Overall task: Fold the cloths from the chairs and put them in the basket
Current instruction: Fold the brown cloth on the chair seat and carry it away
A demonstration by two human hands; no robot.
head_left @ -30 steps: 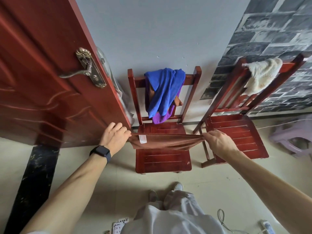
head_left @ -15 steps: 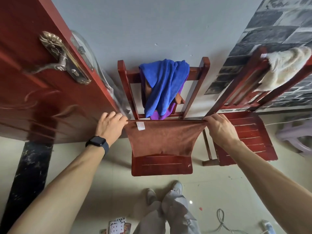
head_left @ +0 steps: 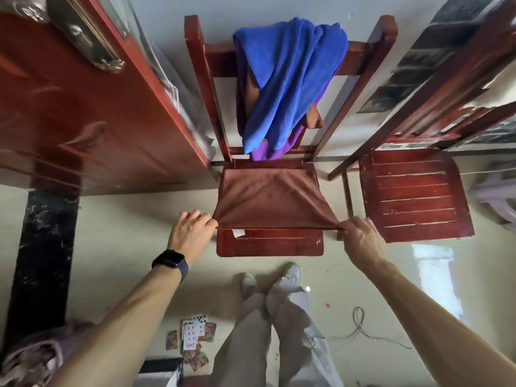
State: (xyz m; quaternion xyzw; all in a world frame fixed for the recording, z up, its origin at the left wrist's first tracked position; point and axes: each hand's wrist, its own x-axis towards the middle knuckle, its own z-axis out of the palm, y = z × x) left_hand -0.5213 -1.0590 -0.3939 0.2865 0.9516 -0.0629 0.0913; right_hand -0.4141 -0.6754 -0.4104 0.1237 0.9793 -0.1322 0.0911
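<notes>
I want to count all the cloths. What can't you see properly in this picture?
Head view only:
- Under the blue cloth, a purple cloth and a brownish one show only at their edges; more could be hidden.
- The right chair has its backrest blurred and cut off by the edge.
- The basket is nowhere clearly in view.

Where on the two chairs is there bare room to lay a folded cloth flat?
The right chair's seat is wholly bare. The middle chair's seat is mostly under the brown cloth held by both hands; only its front strip shows. Its backrest is crowded with the blue cloth.
</notes>
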